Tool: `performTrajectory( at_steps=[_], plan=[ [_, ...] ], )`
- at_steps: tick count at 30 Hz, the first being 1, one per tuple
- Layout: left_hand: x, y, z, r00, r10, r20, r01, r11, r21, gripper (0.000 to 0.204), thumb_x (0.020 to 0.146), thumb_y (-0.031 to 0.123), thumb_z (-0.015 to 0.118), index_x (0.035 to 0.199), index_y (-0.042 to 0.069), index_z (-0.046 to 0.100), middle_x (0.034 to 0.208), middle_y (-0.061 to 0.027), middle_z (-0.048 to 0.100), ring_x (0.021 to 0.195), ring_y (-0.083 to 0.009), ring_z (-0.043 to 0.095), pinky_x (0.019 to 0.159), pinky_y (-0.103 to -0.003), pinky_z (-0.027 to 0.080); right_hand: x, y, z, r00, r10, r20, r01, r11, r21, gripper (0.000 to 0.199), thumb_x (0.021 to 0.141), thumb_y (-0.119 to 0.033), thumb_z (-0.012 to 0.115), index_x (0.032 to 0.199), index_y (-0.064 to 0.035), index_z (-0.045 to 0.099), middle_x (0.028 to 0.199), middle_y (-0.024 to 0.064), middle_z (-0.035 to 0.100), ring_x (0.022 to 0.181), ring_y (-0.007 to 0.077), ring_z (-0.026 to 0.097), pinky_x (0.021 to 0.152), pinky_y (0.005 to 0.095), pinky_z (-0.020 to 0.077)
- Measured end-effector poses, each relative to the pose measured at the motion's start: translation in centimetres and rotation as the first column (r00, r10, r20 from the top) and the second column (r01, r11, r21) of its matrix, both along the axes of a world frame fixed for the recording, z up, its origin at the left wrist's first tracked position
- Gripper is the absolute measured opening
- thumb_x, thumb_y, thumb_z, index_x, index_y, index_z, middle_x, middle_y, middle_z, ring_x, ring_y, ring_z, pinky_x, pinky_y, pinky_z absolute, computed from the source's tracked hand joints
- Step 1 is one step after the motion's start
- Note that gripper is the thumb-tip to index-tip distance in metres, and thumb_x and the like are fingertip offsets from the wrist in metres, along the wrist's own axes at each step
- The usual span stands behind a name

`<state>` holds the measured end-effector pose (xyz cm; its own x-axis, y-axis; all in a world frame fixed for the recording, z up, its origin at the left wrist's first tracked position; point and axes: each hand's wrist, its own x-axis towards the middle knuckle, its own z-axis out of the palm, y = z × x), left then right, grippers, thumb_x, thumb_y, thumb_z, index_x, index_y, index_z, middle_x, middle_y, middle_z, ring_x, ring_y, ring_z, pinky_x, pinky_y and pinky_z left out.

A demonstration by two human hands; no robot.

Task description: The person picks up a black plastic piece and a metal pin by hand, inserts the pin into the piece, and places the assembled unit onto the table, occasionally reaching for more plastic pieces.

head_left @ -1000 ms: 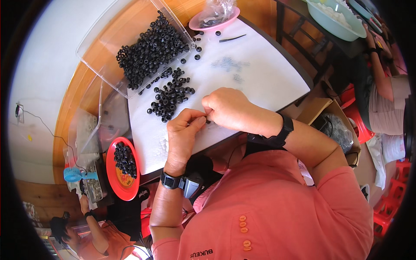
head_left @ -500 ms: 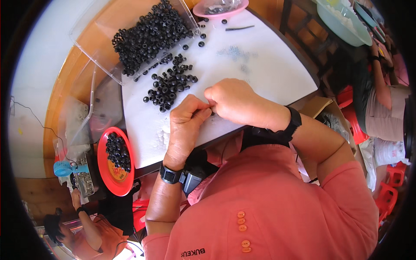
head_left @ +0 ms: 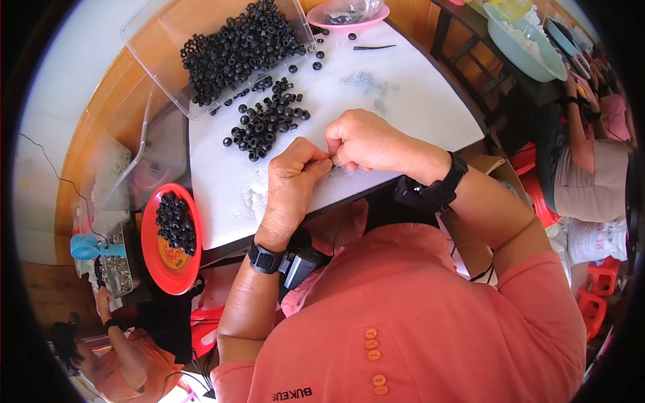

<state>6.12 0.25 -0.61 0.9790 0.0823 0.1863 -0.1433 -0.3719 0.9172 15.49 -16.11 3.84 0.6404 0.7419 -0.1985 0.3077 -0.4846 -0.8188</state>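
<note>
My left hand and my right hand meet fingertip to fingertip above the near edge of the white tabletop. Both are closed in a pinch, and what they hold is too small and too covered by the fingers to name. Beyond my left hand lies a loose heap of small black round parts with holes. A pile of tiny translucent pieces lies beside my left wrist. Farther off, small clear bluish bits are scattered on the tabletop.
A clear plastic box full of black parts lies tipped at the far left. A red plate with more black parts sits left. A pink dish and a thin black strip lie far off. Other people sit at both sides.
My right hand has turned and its fingers now point down at my left fingertips. Both hands stay together. The whole view has shifted slightly.
</note>
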Motion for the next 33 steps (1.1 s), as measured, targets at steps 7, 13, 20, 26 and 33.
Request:
performTrajectory(
  at_steps=[7, 13, 20, 26, 33],
  plan=[
    [0.2, 0.3, 0.4, 1.000, -0.003, 0.017, 0.002, 1.000, 0.025, 0.008, 0.081, -0.005, 0.071, 0.082, 0.000, 0.065, 0.077, -0.0029, 0.059, 0.072, -0.0109, 0.054, 0.068, -0.026, 0.044, -0.1, 0.9, 0.5, 0.991, 0.016, 0.132, -0.010, 0.999, -0.045, 0.007, 0.071, -0.005, 0.063, 0.075, 0.0000, 0.066, 0.056, 0.0103, 0.061, 0.048, 0.0204, 0.059, 0.046, 0.0371, 0.0435],
    [0.3, 0.4, 0.0, 0.999, -0.041, -0.022, 0.042, 0.999, 0.030, 0.006, 0.085, 0.002, 0.069, 0.081, 0.004, 0.066, 0.072, 0.0046, 0.057, 0.072, -0.0047, 0.048, 0.066, -0.023, 0.040, -0.2, 1.1, -0.9, 0.929, 0.072, 0.363, -0.049, 0.996, -0.073, 0.006, 0.067, -0.004, 0.065, 0.072, -0.0012, 0.065, 0.057, 0.0104, 0.063, 0.049, 0.0236, 0.061, 0.050, 0.0392, 0.0460],
    [0.2, 0.3, 0.3, 1.000, 0.001, -0.017, 0.000, 0.997, 0.083, 0.004, 0.084, 0.001, 0.071, 0.082, 0.000, 0.067, 0.073, -0.0011, 0.061, 0.069, -0.0085, 0.052, 0.063, -0.026, 0.043, 0.3, 1.3, -0.1, 0.988, 0.067, 0.142, -0.049, 0.991, -0.125, 0.021, 0.082, -0.012, 0.057, 0.072, 0.0014, 0.069, 0.064, 0.0140, 0.068, 0.044, 0.0234, 0.061, 0.049, 0.0375, 0.0504],
    [0.8, 1.0, -1.4, 0.988, -0.008, 0.151, -0.011, 0.992, 0.127, 0.004, 0.083, 0.001, 0.071, 0.082, 0.001, 0.067, 0.072, -0.0010, 0.061, 0.067, -0.0097, 0.053, 0.062, -0.026, 0.043, -0.2, 2.2, 0.3, 0.993, -0.023, 0.117, 0.037, 0.993, -0.116, 0.008, 0.069, -0.003, 0.064, 0.076, 0.0002, 0.066, 0.059, 0.0101, 0.063, 0.044, 0.0195, 0.057, 0.043, 0.0339, 0.0458],
    [0.1, -0.5, 0.9, 0.986, 0.088, -0.142, -0.104, 0.989, -0.108, 0.017, 0.097, 0.014, 0.061, 0.100, 0.001, 0.072, 0.075, 0.0014, 0.061, 0.063, -0.0056, 0.049, 0.057, -0.022, 0.040, 0.9, -1.0, -3.8, 0.989, -0.112, -0.098, 0.136, 0.948, 0.289, 0.005, 0.083, -0.005, 0.068, 0.082, -0.0007, 0.066, 0.065, 0.0057, 0.064, 0.049, 0.0119, 0.056, 0.042, 0.0270, 0.0431]
  ],
)
